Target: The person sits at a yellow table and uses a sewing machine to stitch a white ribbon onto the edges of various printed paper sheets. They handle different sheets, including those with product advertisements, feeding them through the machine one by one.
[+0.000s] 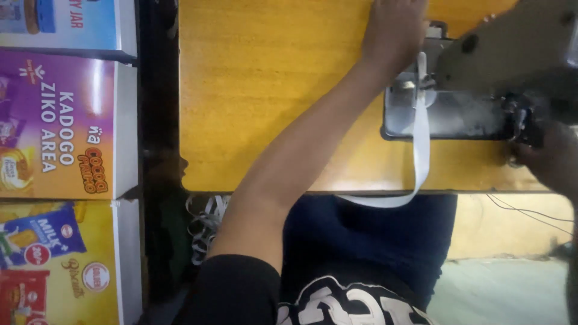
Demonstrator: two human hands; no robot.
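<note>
A: Noting, head view: left hand (394,30) lies flat, fingers spread past the top edge, on the white strap (421,138) at upper right, under the sewing machine (506,57).

B: Right hand (551,159), right edge; grip unclear. Risk: fingers near the needle; the strap's loop snagging the table (259,90) edge.

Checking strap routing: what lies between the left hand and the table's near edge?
In the head view, the white strap runs from the left hand over the metal plate to the table edge.
</note>
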